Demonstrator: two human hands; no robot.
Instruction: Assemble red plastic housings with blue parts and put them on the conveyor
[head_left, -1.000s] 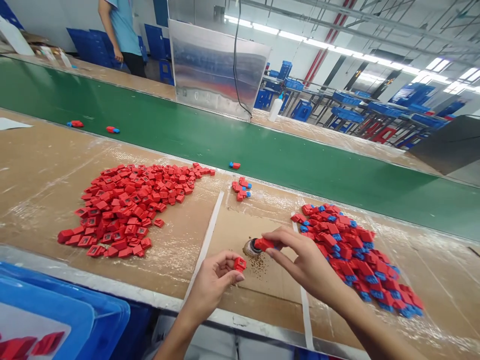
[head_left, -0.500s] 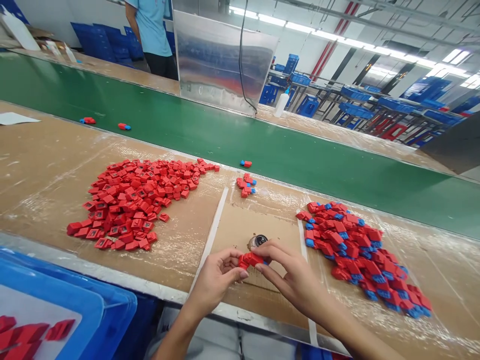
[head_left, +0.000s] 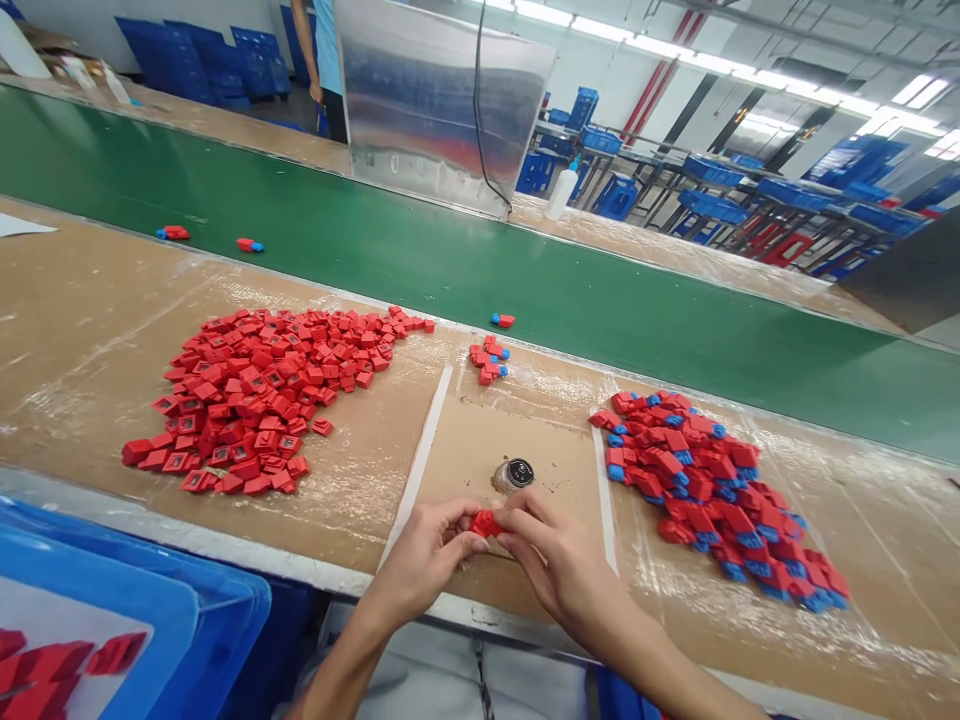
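Note:
My left hand point(head_left: 429, 553) and my right hand point(head_left: 551, 560) meet at the near edge of the workbench, both pinching a small red plastic piece point(head_left: 486, 523) between their fingertips. Just beyond them a small round metal pot point(head_left: 514, 474) sits on a taped cardboard patch point(head_left: 480, 440). A heap of plain red caps point(head_left: 259, 395) lies to the left. To the right lies a heap of red pieces with blue ends point(head_left: 705, 485).
A few joined red-and-blue pieces point(head_left: 489, 360) lie near the green conveyor belt point(head_left: 420, 260), with single ones point(head_left: 502, 320) on the belt. A blue crate point(head_left: 112, 630) holding red parts sits at lower left. A person in a blue shirt point(head_left: 324, 50) stands beyond a metal box point(head_left: 442, 105).
My right hand lifted its red piece off the round pot and drew it toward me. Both hands came together and now press the two red parts against each other.

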